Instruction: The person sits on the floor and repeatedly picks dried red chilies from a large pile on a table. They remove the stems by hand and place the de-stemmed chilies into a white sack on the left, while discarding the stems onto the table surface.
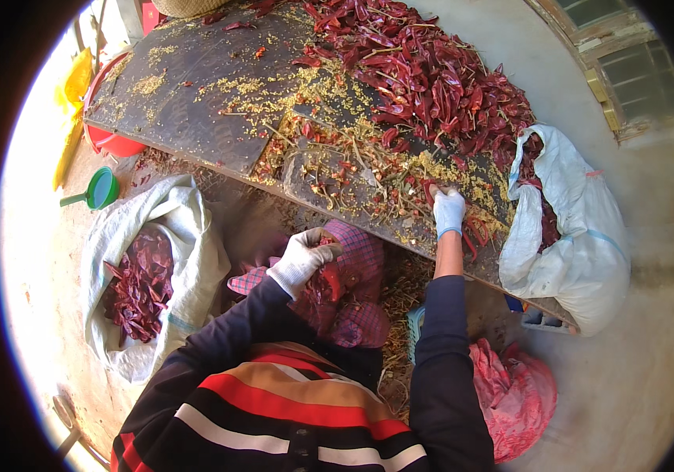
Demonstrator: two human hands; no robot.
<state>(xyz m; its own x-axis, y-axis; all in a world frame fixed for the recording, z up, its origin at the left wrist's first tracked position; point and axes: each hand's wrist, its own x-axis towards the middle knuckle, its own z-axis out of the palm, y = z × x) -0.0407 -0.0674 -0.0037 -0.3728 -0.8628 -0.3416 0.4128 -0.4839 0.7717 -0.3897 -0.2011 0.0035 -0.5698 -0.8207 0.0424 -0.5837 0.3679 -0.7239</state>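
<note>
My right hand [448,210], in a white knit glove, is over the near part of the dark board table [178,118]. Its thumb and fingers pinch a dried red chili pepper [429,190]. Curled red strips [476,231] lie beside that wrist. My left hand [304,259], gloved too, hovers over my lap with fingers curled around dried red chili [326,241]; how many pieces is hidden. Below it, more red chilies [332,282] rest on the plaid cloth [357,248] across my lap. Broken stems and chili bits [366,177] are strewn before my right hand.
Dried chilies are heaped [431,82] at the table's far right, among scattered yellow seeds [242,88]. An open white woven sack [195,236] with chilies stands left; another sack [590,265] leans right. A green dipper [101,189], red basin [119,144] and pink bag [517,401] are around.
</note>
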